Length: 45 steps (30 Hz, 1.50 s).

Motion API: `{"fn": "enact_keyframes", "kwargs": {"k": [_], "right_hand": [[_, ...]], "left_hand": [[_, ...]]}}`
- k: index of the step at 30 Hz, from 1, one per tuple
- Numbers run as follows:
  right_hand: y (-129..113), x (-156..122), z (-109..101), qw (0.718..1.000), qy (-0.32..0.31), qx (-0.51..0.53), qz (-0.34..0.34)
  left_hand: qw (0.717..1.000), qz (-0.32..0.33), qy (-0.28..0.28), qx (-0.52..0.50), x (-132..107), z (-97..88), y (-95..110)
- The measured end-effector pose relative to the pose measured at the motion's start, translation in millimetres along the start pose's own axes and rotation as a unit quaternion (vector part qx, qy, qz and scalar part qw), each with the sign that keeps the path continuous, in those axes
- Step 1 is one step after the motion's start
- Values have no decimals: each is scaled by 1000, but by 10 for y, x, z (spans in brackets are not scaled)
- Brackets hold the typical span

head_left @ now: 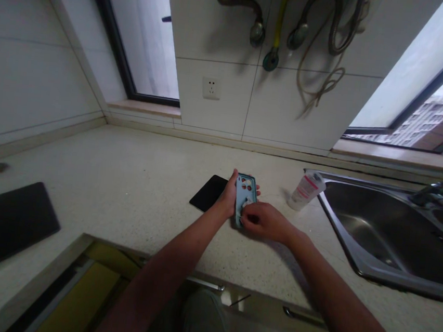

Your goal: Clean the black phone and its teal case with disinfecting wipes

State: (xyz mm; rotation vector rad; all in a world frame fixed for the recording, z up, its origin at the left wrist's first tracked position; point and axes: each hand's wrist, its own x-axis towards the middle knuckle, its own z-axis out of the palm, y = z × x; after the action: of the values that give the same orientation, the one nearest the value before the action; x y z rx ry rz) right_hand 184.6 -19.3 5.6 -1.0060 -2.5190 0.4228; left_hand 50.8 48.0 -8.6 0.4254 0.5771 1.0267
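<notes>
A light blue phone case (245, 193) with round camera cut-outs is held tilted above the counter; skin shows through its holes. My left hand (229, 195) grips it from the left, with the thumb along its edge and fingertips showing past the right side. Against the lower half of the case, my right hand (261, 219) is closed in a pinch. A small crumpled white piece (247, 203) shows at its fingertips; its kind is unclear. Behind my left hand, a flat black rectangular thing (208, 192) lies on the counter, partly covered by the hand.
On the speckled counter (126, 178), a clear plastic cup (306, 191) with pink marking leans beside the steel sink (338, 234). A larger black slab (8, 224) lies at the left, near a counter opening (89, 278). Pipes and a socket (211, 88) are on the wall.
</notes>
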Motion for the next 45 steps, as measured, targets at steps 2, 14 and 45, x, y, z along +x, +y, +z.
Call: {"fn": "enact_keyframes", "kwargs": {"k": [2,14,45], "right_hand": [[33,10,-20,998,21,-60,-22],[333,16,2,960,196,-193,47],[98,60,147,983,161,72,-41]], "left_hand": [[1000,-10,3,6,26,-8,7],[993,-108,-42,0,-2,74,-1],[993,65,63,-72,-47,-9,207]]}}
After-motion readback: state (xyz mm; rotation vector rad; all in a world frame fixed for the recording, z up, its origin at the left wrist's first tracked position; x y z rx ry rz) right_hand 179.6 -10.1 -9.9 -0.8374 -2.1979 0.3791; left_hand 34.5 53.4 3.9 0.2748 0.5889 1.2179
